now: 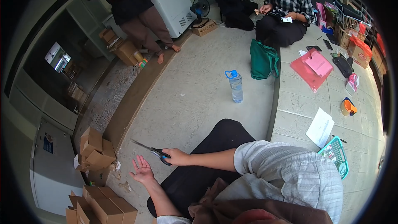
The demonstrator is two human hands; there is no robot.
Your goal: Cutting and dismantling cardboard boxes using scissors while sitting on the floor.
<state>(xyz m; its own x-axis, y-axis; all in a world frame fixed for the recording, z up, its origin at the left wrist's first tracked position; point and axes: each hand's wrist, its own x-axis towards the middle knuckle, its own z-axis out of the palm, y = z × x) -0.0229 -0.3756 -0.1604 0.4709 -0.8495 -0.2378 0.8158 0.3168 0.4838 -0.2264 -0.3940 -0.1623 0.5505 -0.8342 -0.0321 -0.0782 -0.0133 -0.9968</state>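
My right hand (176, 156) is wrapped around the black handles of a pair of scissors (151, 149). The metal blades point to the left, away from my wrist, and look closed or nearly so. Just beside the handles, my left hand (142, 170) lies palm up with its fingers apart and nothing in it. Both hands are over the concrete floor in front of my dark trousers (214, 140). Brown cardboard boxes (105, 205) stand on the floor near my left forearm, and more cardboard boxes (98, 151) are stacked beyond my left fingers.
A large water bottle (236, 87) and a green bag (263, 60) stand ahead. The tiled ledge (292, 99) at right holds a teal basket (340, 158), paper (320, 127), an orange cup (347, 107) and a pink folder (312, 70). One person stands holding a bottle; two others sit.
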